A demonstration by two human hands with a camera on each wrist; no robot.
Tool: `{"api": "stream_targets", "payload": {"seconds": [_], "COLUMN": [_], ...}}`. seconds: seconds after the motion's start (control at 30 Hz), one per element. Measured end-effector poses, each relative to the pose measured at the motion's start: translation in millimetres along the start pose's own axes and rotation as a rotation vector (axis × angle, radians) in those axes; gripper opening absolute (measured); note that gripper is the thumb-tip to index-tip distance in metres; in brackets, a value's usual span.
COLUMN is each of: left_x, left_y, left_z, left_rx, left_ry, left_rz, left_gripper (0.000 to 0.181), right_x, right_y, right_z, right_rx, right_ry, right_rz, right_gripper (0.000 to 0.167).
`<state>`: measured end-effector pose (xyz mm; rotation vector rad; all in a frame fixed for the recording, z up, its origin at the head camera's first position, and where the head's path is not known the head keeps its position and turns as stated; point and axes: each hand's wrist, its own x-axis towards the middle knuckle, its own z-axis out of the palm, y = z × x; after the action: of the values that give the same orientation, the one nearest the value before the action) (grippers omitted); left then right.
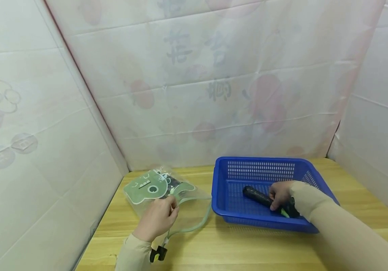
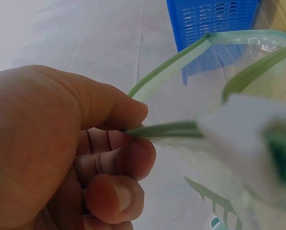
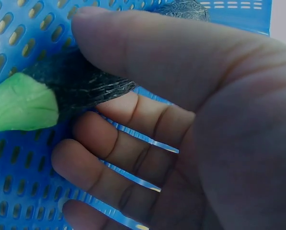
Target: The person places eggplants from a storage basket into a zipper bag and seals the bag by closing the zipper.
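My left hand (image 1: 157, 219) pinches the green zip edge (image 2: 166, 129) of a clear zip bag (image 1: 190, 216) between thumb and forefinger. The bag lies on the table with its mouth spread apart, and a green cartoon face covers its far part. Something dark shows through the plastic there. My right hand (image 1: 280, 194) reaches into the blue basket (image 1: 215, 188). Its thumb and fingers grip a dark, wrinkled eggplant (image 3: 80, 86) near a green stalk (image 3: 28, 103). A long dark body (image 1: 256, 195) extends left of that hand; whether it is the same eggplant I cannot tell.
The perforated basket stands right of the bag on a wood-grain table (image 1: 234, 252). A white printed curtain (image 1: 194, 94) rises behind, with more sheets at both sides. A black clip-like piece (image 1: 158, 254) sits by my left wrist.
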<state>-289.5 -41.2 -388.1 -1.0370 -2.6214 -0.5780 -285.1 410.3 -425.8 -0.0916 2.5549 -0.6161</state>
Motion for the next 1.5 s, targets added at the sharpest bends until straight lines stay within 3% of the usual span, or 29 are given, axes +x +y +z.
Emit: {"api": "stream_targets", "payload": {"seconds": [0.23,0.47,1.2,1.5], "left_x": [0.6,0.5,-0.2,-0.1], "left_y": [0.7,0.8,-1.5,-3.0], "left_z": [-0.7,-0.8,0.5,1.0], "left_rx": [0.002,0.002,0.0,0.011], "left_ry": [-0.004,-0.003,0.017,0.023], "left_rz": [0.001,0.0,-0.001,0.007], "left_gripper": [0.018,0.019,0.018,0.018], "right_x": [-4.6,-8.9,-15.9,-21.6], "right_y": [-3,-6,-14,-17], "right_z": [-2,-4,-15,-22], "right_rx": [0.027,0.057,0.134,0.082], "right_ry": [0.011,0.041,0.087,0.128], "right_rz": [0.016,-0.032,-0.056,-0.076], "right_gripper": [0.025,0.027,0.02,0.019]}}
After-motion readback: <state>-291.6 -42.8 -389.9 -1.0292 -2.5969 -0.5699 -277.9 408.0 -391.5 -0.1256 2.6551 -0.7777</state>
